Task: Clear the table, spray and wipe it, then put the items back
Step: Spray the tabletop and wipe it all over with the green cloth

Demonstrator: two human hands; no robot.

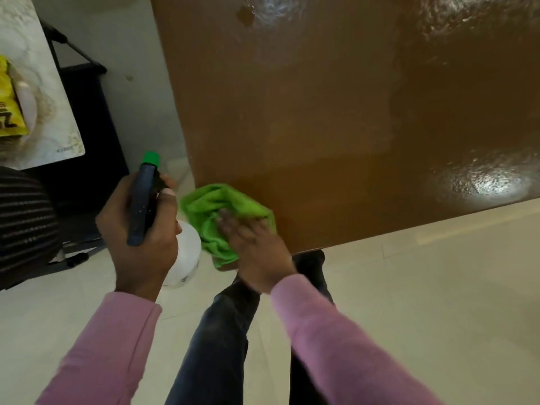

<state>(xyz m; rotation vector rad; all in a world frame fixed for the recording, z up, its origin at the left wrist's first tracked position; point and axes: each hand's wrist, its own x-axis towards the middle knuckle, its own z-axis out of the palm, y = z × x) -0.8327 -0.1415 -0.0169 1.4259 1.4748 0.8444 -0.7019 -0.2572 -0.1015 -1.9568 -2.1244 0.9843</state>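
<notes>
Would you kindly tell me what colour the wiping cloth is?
The cloth is bright green; head view.

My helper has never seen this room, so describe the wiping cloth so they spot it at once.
Find the big glossy brown table and go to its near-left corner. There the right hand presses flat on a crumpled cloth. It is the only bright green fabric; the spray bottle gripped by the left hand beside it is white and dark.
</notes>
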